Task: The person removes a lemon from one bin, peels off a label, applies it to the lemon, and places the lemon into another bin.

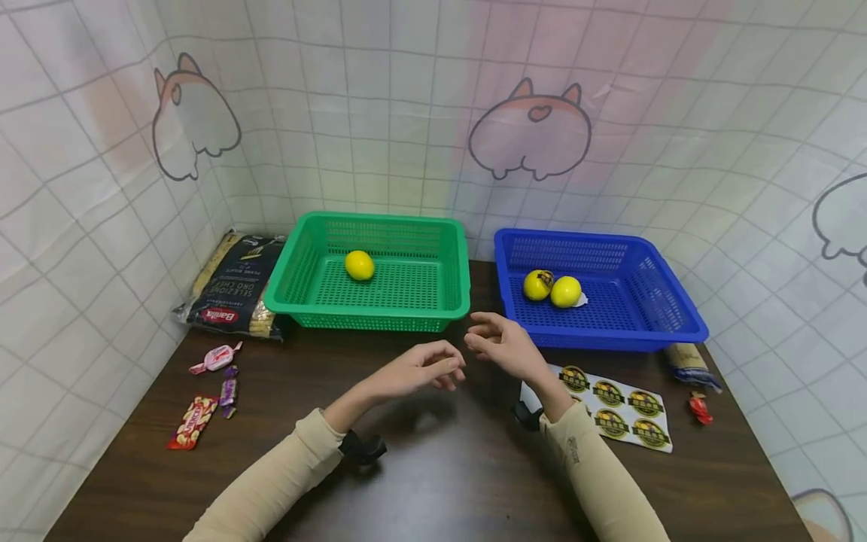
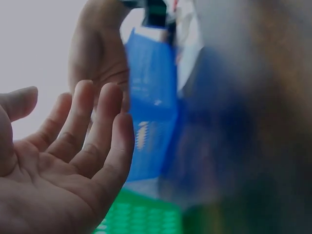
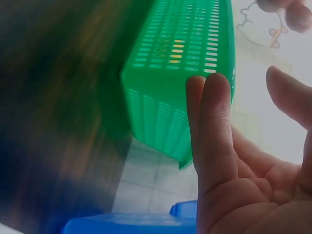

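both hands hover empty above the dark wooden table [image 1: 433, 482], fingers loosely relaxed: the left hand [image 1: 420, 371] and right hand [image 1: 504, 345] nearly meet, just near of the green plastic basket [image 1: 379, 305] holding one yellow lemon [image 1: 360, 265]; two lemons [image 1: 552, 288] lie in the blue plastic basket [image 1: 667, 316] at right

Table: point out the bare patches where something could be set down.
Free: the near table between the two sleeves, and the strip between candies and left hand. Crowded: sticker sheet right, green basket and blue basket behind.
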Available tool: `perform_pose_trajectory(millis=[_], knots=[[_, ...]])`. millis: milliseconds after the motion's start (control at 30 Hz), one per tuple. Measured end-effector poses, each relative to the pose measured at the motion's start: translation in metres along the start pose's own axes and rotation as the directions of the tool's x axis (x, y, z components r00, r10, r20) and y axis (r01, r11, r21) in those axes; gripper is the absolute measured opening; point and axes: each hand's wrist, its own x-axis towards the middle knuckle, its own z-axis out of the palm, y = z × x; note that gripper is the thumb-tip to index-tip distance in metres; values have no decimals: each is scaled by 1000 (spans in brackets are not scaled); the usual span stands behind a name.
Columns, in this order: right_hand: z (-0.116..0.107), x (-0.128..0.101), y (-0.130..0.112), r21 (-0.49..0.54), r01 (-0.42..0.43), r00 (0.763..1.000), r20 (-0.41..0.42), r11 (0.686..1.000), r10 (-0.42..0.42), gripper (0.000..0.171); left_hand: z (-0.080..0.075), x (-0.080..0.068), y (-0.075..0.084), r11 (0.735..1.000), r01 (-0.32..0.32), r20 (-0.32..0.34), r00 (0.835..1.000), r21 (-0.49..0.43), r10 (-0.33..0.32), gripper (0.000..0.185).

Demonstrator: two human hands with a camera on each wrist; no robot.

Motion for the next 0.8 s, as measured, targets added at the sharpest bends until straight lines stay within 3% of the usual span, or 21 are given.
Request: perform_pose_trajectory(millis=[233, 467, 667, 800], knots=[[2, 15, -13, 28, -6, 998, -68, 1000, 8, 67, -30, -6, 27, 994, -12, 7, 1000, 113, 11, 31], [7, 29, -17, -7, -49, 987, -155, 999, 47, 69, -63, -6, 49, 985, -11, 5, 1000, 173, 11, 32], [11, 38, -13, 4, -43, 971, -237, 999, 43, 64, -111, -5, 69, 981, -26, -6, 1000, 191, 27, 34], [16, 40, -10, 22, -34, 961, -273, 999, 39, 63, -151, -6, 81, 980, -15, -72, 997, 196, 30, 39]])
